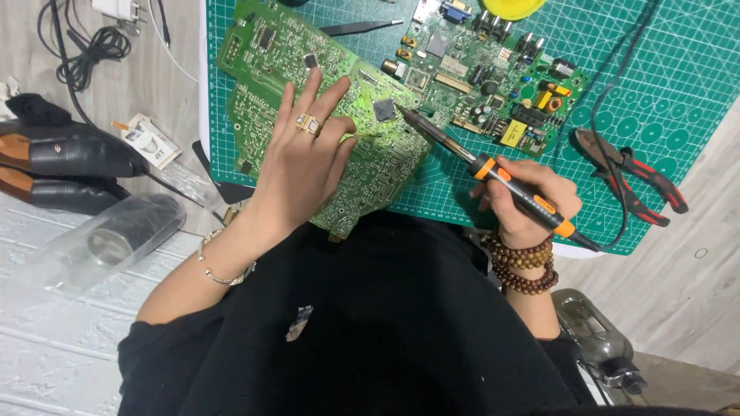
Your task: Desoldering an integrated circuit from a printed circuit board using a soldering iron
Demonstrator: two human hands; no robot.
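My left hand [302,160], wearing a ring, lies flat with spread fingers on a green circuit board [362,166] and presses it onto the green cutting mat [678,85]. My right hand [530,206], with bead bracelets at the wrist, grips a black and orange soldering iron [493,173]. Its tip touches the board beside a square black chip [385,109]. A second green circuit board [493,77] carrying several components lies behind the first one.
Red-handled pliers [632,173] rest on the mat at the right, crossed by a black cable [617,115]. Black tweezers [361,28] lie at the mat's top. Left of the mat are black shoes [69,158], a small carton [146,139] and a clear plastic package [116,235].
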